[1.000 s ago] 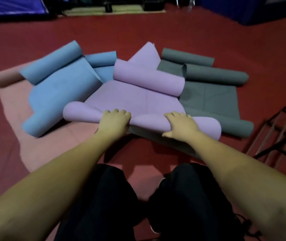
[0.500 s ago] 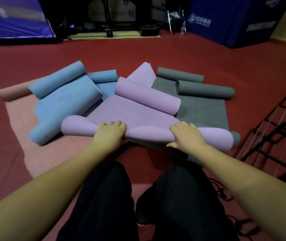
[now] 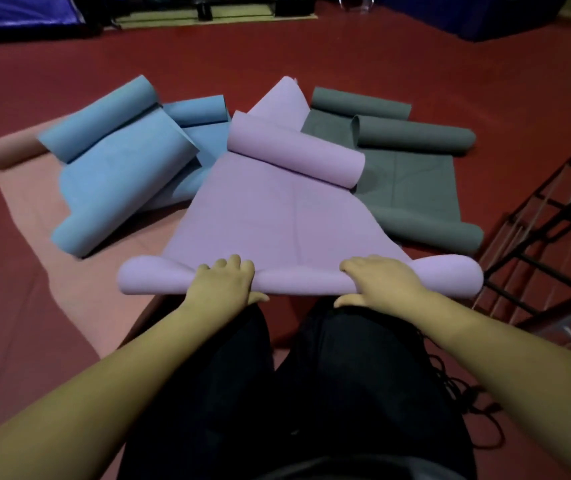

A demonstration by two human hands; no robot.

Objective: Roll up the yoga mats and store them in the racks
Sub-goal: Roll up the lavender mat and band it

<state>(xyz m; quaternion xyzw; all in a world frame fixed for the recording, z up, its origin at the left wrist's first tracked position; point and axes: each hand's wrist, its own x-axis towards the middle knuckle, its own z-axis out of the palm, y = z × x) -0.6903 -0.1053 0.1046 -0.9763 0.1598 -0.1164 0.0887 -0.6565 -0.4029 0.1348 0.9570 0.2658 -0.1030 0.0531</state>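
Note:
A purple yoga mat [image 3: 277, 216] lies spread on the red floor in front of me, its far end curled into a loose roll. The near end is rolled into a thin tube across my knees. My left hand [image 3: 223, 284] grips that tube left of centre, fingers over the top and thumb under. My right hand [image 3: 377, 284] grips it right of centre in the same way. A blue mat [image 3: 117, 178] lies to the left, partly curled. To the right is a grey mat [image 3: 415, 181], and a pink mat [image 3: 34, 216] lies under the blue one.
A black metal rack [image 3: 554, 230] stands at the right edge, close to my right arm. Dark blue padded blocks [image 3: 506, 15] and other gear line the far wall. A black cord [image 3: 464, 403] lies on the floor by my right leg.
Both hands have pulled the rolled near end of the purple mat towards me and lifted it, stretching the flat part taut. The camera has tilted down.

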